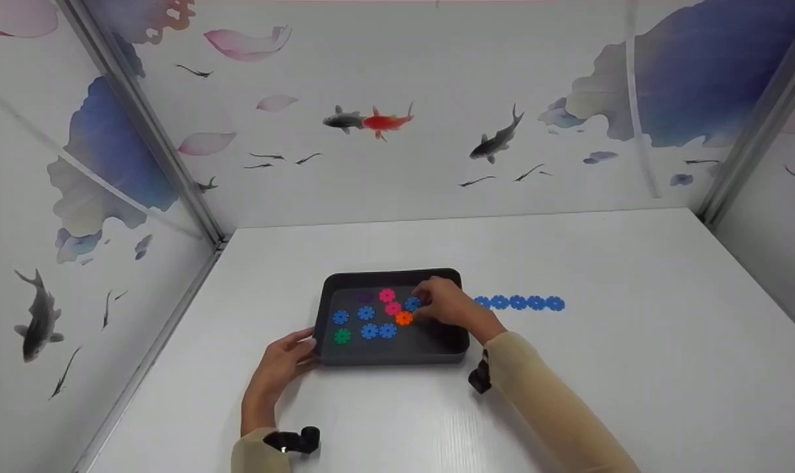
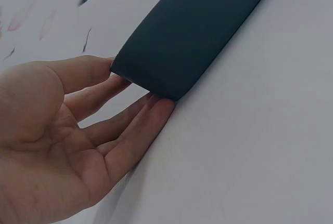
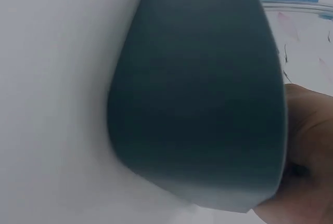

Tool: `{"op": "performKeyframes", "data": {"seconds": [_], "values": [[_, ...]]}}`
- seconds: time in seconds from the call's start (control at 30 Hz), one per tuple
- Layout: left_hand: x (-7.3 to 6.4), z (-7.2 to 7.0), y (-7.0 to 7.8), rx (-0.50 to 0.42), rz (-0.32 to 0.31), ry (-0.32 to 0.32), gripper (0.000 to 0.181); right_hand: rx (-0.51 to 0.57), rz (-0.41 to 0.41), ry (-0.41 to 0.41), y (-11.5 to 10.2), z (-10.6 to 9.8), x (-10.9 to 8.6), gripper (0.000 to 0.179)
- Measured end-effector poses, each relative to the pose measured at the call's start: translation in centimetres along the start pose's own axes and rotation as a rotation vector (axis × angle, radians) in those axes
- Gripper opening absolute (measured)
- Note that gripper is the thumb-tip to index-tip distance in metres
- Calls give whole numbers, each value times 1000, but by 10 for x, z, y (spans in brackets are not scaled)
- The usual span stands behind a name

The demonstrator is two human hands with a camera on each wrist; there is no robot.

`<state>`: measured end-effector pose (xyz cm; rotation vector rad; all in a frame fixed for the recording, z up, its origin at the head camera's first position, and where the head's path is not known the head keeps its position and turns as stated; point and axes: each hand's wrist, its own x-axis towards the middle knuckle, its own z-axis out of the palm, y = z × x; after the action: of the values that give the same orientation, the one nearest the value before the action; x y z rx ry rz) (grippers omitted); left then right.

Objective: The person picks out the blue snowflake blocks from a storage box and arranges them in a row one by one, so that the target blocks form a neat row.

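A dark grey tray (image 1: 397, 359) holds several small notched plastic snowflake discs. My right hand (image 1: 447, 302) reaches over its right side, with thumb and forefinger at the edges of a blue snowflake disc (image 1: 411, 304), pinching it. Beside that lie an orange disc (image 1: 404, 318) and two pink discs (image 1: 387, 295). Farther left are more blue discs (image 1: 366, 313), a green disc (image 1: 342, 336) and a dark purple one (image 1: 366, 297). My left hand (image 1: 284, 358) touches the tray's left wall with extended fingers. In the right wrist view, the tray wall (image 3: 197, 89) hides the right fingertips.
To the right of the tray, a row of several blue discs (image 1: 518, 303) lies on the white table (image 1: 621, 368), its left end partly behind my right hand. White walls (image 1: 437, 171) printed with fish and petals enclose the table at the back and sides.
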<state>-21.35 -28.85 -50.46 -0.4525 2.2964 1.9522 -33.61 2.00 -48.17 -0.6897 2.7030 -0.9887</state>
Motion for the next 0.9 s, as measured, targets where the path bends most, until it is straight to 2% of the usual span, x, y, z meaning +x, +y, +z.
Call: {"op": "performKeyframes", "data": {"seconds": [0.47,0.9], "values": [[-3,0,4,-3,5,-12,44,-73,27,11,2,1,13,34],[0,-1,-1,-7,1,-8,43,-44,48,-15,5,2,19,31]]}}
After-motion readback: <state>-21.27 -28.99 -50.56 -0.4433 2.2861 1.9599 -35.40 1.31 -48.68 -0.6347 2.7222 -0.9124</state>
